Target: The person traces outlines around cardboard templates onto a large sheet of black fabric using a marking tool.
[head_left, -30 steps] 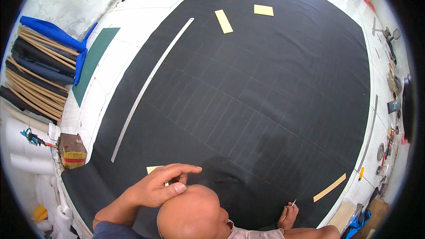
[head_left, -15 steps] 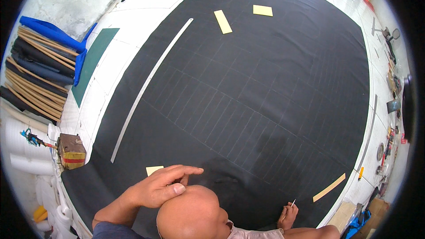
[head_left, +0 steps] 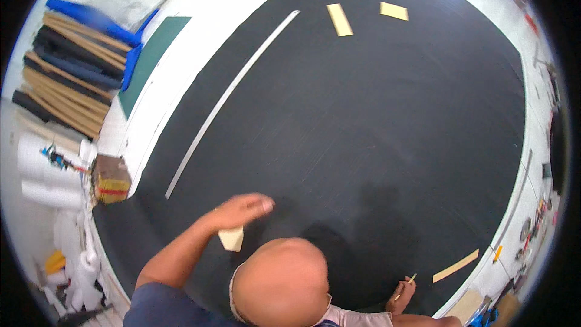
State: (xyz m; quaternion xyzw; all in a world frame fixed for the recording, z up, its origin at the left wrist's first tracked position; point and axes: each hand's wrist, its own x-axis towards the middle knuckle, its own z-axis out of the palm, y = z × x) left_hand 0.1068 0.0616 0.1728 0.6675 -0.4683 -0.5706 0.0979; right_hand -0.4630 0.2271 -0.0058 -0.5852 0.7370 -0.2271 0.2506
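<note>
My left hand (head_left: pixel 245 209) is held over the black sheet (head_left: pixel 363 127), fingers stretched out together and slightly blurred, with nothing seen in them. A cream card piece (head_left: pixel 231 240) lies partly hidden beneath that hand and wrist. Low on the right, my right hand (head_left: pixel 403 295) grips a slim, pale pencil (head_left: pixel 414 278) near the sheet. Beyond the left hand, a long metal ruler (head_left: pixel 224 100) lies slantwise on the sheet. To the right of the right hand is a narrow tan strip (head_left: pixel 456 266).
My bent knee (head_left: pixel 278 284) fills the lower middle. Cream cards (head_left: pixel 339 20) (head_left: pixel 394 11) lie on the far part of the sheet. A stack of rolls (head_left: pixel 75 75), a green mat (head_left: pixel 154 60) and a box (head_left: pixel 112 180) stand left. An orange cutter (head_left: pixel 497 254) lies right.
The view has shifted, so the sheet's contents sit higher and farther right. My left hand has moved away from the knee. The pencil in my right hand has tilted and shows more of its length.
</note>
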